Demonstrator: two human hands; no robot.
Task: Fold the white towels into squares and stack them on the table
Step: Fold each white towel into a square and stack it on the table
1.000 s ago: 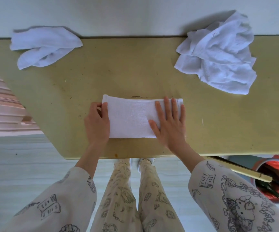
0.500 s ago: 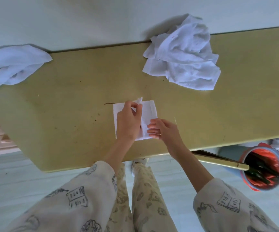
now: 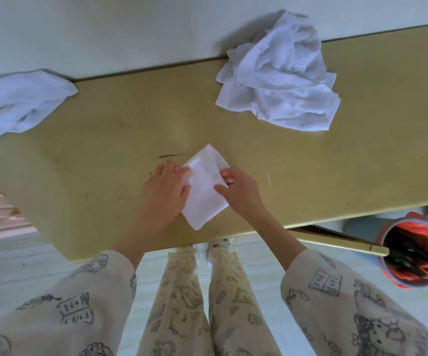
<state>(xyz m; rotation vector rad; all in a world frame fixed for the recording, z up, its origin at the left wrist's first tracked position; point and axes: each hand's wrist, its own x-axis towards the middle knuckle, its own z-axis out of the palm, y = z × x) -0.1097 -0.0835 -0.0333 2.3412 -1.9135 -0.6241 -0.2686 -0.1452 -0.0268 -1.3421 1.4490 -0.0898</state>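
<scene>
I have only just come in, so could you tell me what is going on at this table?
A person is folding white towels. Both hands hold one small folded towel near the front edge of the yellow table: the left hand grips its left side, the right hand pinches its right side. It lies turned like a diamond. A crumpled pile of towels waits at the back right, and another loose towel lies at the far left. No stack shows yet.

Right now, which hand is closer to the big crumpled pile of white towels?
The right hand is nearer: the crumpled pile of white towels lies beyond it, up and to its right. The left hand grips the small folded white towel from the other side, farther away.
</scene>
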